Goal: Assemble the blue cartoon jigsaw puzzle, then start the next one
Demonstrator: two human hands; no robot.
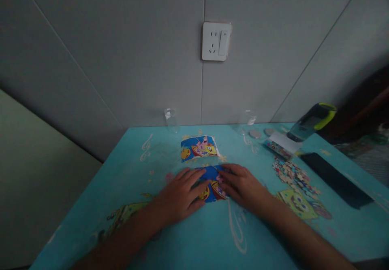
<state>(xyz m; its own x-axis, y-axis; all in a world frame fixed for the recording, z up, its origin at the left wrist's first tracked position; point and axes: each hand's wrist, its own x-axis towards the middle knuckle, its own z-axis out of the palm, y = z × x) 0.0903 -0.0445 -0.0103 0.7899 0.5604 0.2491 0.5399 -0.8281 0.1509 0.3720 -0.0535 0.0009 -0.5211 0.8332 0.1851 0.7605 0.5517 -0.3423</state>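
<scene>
A partly assembled jigsaw puzzle [209, 187] with a blue cartoon picture lies flat on the table in front of me. My left hand [184, 191] rests on its left edge, fingers stretched out and a little spread. On the right side of the puzzle lies my right hand [240, 183], fingers extended across its edge and covering part of the picture. Just beyond both hands is a reference picture card [199, 147] showing the same cartoon scene. Loose puzzle pieces [293, 175] are heaped to the right of my right hand.
Beyond the loose pieces are a small printed box [278, 148], a dark flat strip [336, 179] and a tilted bottle [313, 121]. Two clear plastic cups stand by the wall, one at the left [172, 120]. A light-blue patterned cloth [194, 237] covers the table.
</scene>
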